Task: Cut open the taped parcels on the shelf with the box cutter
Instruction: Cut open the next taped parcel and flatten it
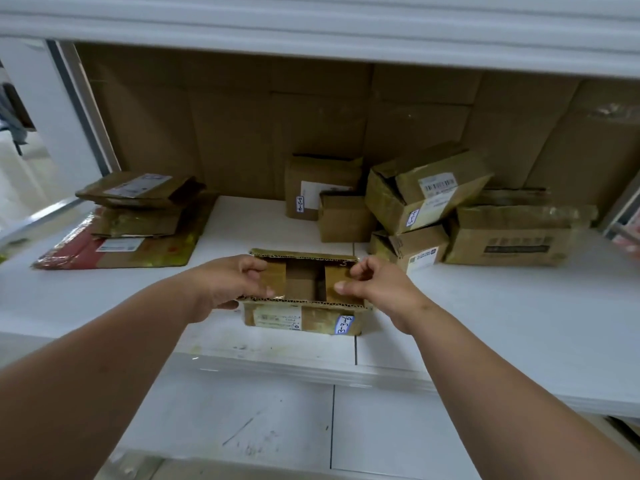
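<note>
White shelf [519, 323] boards run across the whole view, with another shelf edge overhead and flat brown cardboard sheets [242, 126] lining the back wall. Toward the back right corner lies the biggest parcel [512, 237], a long carton with dark print on its front. Against its left side a medium carton [426, 192] sits tilted on top of a smaller one [412, 249], its barcode label facing up. Left of those, against the back edge near the middle, an upright box [311, 188] with a white label stands just behind a small plain box [343, 220]. At the left end of the shelf, flattened cartons [138, 216] are piled on a red and brown sheet.

Near the front edge, in the middle, sits the open parcel [304, 292], its top flaps folded apart so the dark inside shows; a handwritten sticker is on its front face at the right. Left hand [228, 285] grips the left flap, fingers curled over it and thumb at the near rim. Right hand [377, 285] pinches the right flap, fingers bent and thumb pointing inward along the cardboard.
</note>
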